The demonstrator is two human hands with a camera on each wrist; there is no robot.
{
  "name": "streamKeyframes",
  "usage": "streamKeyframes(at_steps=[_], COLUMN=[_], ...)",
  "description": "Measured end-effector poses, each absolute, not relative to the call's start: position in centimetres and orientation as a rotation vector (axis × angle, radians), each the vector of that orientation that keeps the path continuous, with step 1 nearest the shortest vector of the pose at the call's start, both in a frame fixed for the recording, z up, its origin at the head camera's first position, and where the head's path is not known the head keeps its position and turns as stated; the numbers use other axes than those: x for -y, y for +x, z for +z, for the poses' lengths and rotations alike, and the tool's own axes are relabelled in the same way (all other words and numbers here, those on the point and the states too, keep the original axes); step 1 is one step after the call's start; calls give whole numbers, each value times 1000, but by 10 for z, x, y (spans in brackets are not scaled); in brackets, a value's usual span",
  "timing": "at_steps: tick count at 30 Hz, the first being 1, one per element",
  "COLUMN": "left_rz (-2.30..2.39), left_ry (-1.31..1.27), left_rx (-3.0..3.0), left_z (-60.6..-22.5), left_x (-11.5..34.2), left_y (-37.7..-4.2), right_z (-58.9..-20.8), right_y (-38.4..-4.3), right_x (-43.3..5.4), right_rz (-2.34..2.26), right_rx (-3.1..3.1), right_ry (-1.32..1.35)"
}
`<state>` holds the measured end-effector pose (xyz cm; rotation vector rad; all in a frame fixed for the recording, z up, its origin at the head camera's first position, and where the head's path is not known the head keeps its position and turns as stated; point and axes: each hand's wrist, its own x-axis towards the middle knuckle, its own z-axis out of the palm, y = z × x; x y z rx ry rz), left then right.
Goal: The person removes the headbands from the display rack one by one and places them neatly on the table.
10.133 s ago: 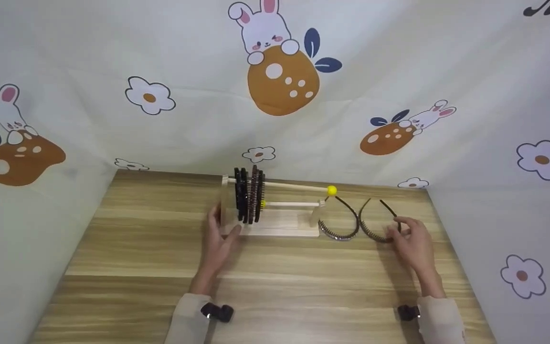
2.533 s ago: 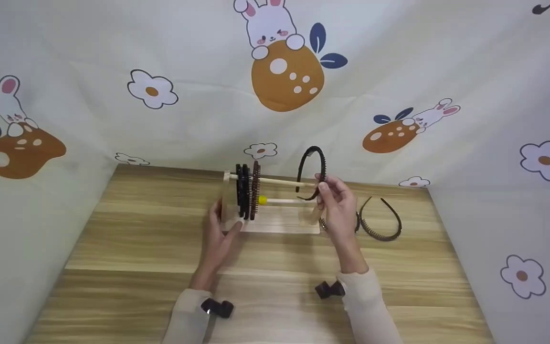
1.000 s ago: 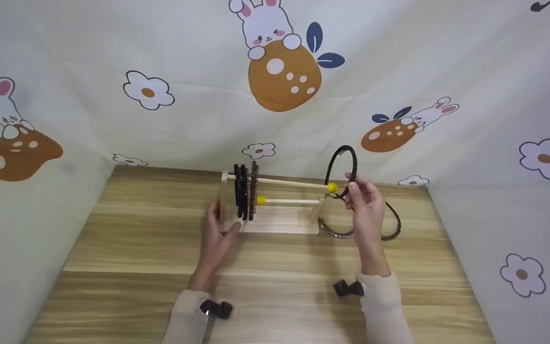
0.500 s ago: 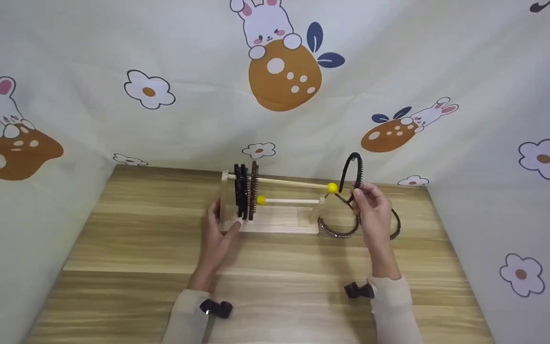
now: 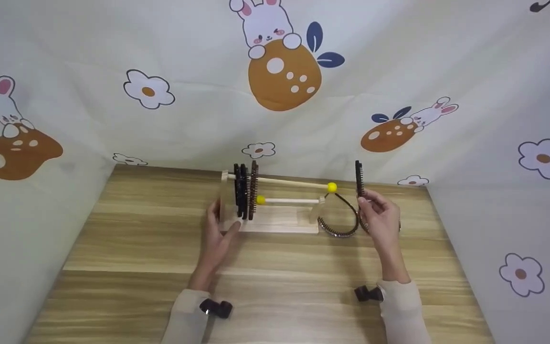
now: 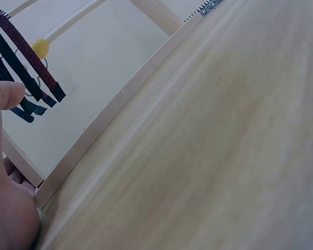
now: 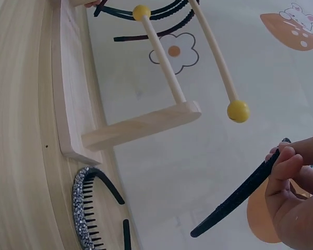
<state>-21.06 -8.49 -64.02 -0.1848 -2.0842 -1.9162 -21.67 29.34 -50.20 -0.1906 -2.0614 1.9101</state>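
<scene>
A toothed black headband (image 5: 359, 174) stands nearly edge-on in the head view, pinched between the thumb and fingers of my right hand (image 5: 381, 217). It is off the rods, to the right of the upper rod's yellow ball (image 5: 332, 187). My left hand (image 5: 218, 243) holds the left end of the wooden headband stand (image 5: 270, 229), thumb in front and fingers behind the upright. Several dark headbands (image 5: 241, 191) hang bunched at the left of the upper rod. In the right wrist view, the held headband (image 7: 235, 200) slants down from my fingertips.
A glittery toothed headband (image 5: 338, 234) lies on the wood-grain table (image 5: 275, 296), touching or close to the stand's right end. Another headband (image 5: 363, 223) lies beyond it, mostly covered by my right hand. A patterned cloth (image 5: 198, 124) rises behind the table.
My right hand left a headband on the table and took one from the upper rod. It has carried that one rightward past the yellow ball, lowering and turning it edge-on. My left hand stays put.
</scene>
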Motion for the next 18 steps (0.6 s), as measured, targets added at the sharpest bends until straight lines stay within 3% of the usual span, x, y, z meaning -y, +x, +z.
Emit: streamKeyframes(at_steps=[18], left_rz=[-1924], left_ry=[-156], left_rx=[2134], left_z=[-636], left_x=[86], left_y=[-206], right_z=[-526], right_y=[-211], right_x=[-324], right_rz=[1612], right_rx=[2231], right_ry=[-173])
